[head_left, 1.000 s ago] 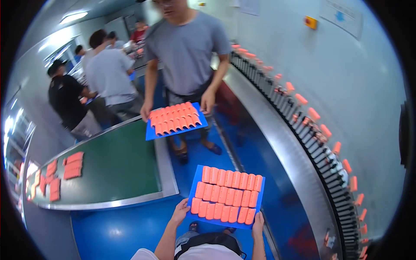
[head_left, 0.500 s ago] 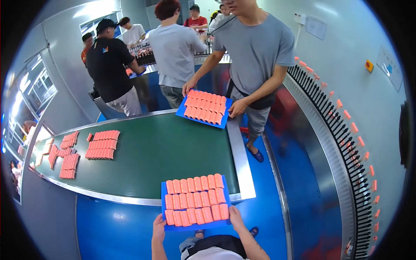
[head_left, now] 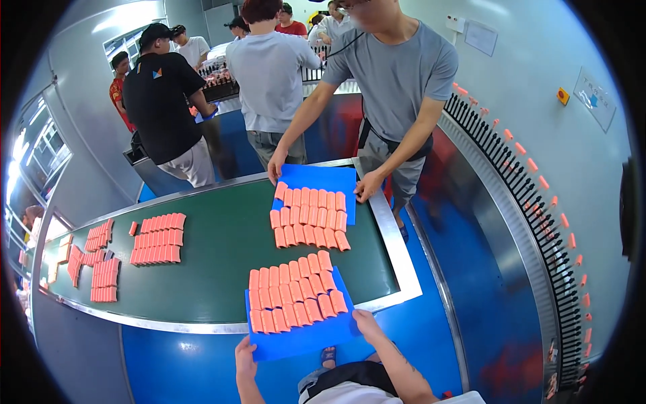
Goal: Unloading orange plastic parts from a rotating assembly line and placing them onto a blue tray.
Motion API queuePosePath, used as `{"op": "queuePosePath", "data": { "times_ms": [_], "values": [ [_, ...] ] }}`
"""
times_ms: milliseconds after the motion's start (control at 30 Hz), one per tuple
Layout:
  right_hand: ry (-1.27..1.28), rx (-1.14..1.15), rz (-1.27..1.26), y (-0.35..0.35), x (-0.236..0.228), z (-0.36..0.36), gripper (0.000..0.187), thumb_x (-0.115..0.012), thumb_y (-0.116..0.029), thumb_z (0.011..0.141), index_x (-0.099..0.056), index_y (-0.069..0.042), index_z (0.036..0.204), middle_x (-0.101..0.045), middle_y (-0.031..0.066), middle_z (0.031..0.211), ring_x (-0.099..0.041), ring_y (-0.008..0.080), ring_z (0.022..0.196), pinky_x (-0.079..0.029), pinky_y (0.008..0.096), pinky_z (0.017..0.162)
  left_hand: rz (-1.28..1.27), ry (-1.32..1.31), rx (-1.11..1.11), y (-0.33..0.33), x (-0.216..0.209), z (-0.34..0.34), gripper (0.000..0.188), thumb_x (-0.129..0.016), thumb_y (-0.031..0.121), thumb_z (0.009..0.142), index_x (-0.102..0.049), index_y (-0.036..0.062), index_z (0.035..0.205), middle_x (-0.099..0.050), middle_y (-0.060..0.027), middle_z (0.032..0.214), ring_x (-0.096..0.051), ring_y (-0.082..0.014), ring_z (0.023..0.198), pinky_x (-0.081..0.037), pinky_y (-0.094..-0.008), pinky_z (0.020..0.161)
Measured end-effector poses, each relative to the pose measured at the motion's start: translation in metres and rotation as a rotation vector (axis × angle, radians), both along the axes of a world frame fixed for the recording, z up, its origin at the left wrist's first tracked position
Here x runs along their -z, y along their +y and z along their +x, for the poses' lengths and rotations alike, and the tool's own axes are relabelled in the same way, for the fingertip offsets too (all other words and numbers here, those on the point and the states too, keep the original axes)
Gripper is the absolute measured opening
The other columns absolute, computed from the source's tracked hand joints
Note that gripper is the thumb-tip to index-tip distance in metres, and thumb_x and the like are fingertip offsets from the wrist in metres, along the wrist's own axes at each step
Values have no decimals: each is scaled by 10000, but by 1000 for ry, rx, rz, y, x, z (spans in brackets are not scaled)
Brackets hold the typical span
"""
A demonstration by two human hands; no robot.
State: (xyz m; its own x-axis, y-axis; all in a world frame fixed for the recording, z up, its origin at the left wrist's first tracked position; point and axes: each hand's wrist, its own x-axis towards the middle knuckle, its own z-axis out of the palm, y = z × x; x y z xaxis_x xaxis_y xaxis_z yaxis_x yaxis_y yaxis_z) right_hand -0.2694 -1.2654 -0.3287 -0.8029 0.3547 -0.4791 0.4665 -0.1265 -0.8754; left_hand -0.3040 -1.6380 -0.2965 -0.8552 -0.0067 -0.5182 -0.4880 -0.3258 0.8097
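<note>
My left hand (head_left: 246,355) grips the left near corner of a flat blue board (head_left: 303,343). The board's right near corner is in my right hand (head_left: 368,326). Three rows of coral-coloured curved pieces (head_left: 293,295) lie toward its far part, and the farthest ones reach past its edge over the green belt surface (head_left: 208,286). Opposite me, a co-worker in a grey shirt holds a second blue board (head_left: 316,176) with both hands. Similar coral pieces (head_left: 311,217) spill from that board's near side onto the green surface.
Other groups of coral pieces (head_left: 159,239) sit at the left of the belt. A metal rim (head_left: 404,269) borders the belt. Along the right wall curves a line of black holders (head_left: 518,182) carrying coral parts. Several people stand at the back.
My board has tilted and its pieces have slid toward its far edge. The co-worker's board has come down to the belt, and its pieces have slid off toward me.
</note>
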Motion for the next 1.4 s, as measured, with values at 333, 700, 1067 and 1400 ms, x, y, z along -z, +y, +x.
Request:
{"op": "queuePosePath", "data": {
  "times_ms": [333,700,1067,1400],
  "values": [
    [-67,-4,-43,-7,-11,21,351,-525,-247,1014,-674,64,1077,-666,56,991,-567,132,927,-463,327,829,12,22,11,-14,8,20,440,-478,-65,861,-577,-77,1290,-671,-169,1178,-647,-255,1057,-509,-373,938],
    [-169,-16,-97,0,-35,56,357,-560,-219,987,-673,73,1159,-695,120,1064,-614,185,973,-479,346,874,49,-9,-34,-19,-10,61,438,-477,-59,844,-577,-112,1267,-674,-184,1152,-665,-262,1006,-539,-372,883],
    [-172,-16,-244,12,-45,82,381,-608,-238,955,-659,71,1171,-690,150,1106,-631,241,1015,-482,363,926,32,-52,-46,0,-51,78,454,-469,-52,843,-553,-132,1282,-662,-207,1164,-663,-272,992,-551,-354,855],
    [-148,-20,-245,29,-55,96,329,-577,-226,966,-699,55,1087,-706,115,1008,-632,193,904,-489,333,837,7,-90,-87,17,-63,98,481,-480,-62,804,-539,-161,1271,-663,-225,1143,-679,-298,994,-568,-377,850]
  ]
}}
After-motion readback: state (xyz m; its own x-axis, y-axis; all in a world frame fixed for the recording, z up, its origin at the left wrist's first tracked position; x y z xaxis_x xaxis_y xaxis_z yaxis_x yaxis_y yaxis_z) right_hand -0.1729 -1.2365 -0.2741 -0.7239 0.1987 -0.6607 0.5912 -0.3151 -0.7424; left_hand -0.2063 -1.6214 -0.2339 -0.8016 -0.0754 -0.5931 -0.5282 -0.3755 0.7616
